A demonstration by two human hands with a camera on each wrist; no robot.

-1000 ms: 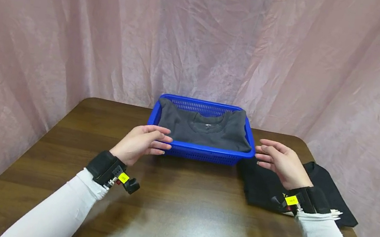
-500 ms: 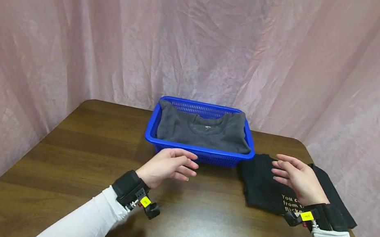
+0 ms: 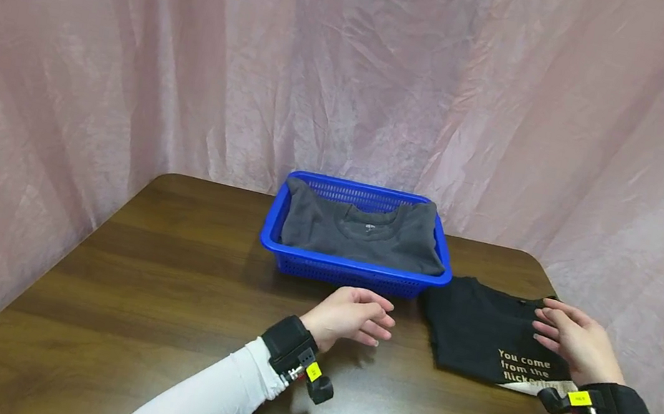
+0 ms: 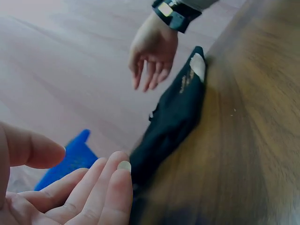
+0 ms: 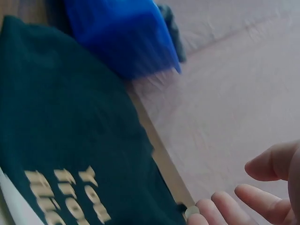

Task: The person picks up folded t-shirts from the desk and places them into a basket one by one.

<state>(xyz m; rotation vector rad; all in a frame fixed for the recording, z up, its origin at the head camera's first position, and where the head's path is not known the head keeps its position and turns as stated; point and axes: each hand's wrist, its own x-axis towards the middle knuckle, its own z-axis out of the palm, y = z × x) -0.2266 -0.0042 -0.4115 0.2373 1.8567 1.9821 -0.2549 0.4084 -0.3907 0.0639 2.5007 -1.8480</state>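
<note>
A folded black T-shirt (image 3: 481,332) with pale printed lettering lies at the right of the table. My right hand (image 3: 580,344) hovers over its right side, fingers loosely bent around nothing. In front of the blue basket, my left hand (image 3: 349,320) is in the air over the wood, also holding nothing. The left wrist view has the black shirt (image 4: 171,112) beyond the fingers, and the other hand (image 4: 154,51) above it. Lettering on the shirt (image 5: 61,112) shows large in the right wrist view, beside the thumb and fingertips.
A blue plastic basket (image 3: 355,266) stands at the back middle of the brown wooden table (image 3: 163,282). Inside it lies a folded dark grey shirt (image 3: 360,237). The basket's right corner meets the black shirt's left edge. A pink curtain (image 3: 355,59) hangs behind the table.
Both hands have left the sides of the basket and moved right and nearer the body. The right hand has come over the black shirt's right side; the basket stays put.
</note>
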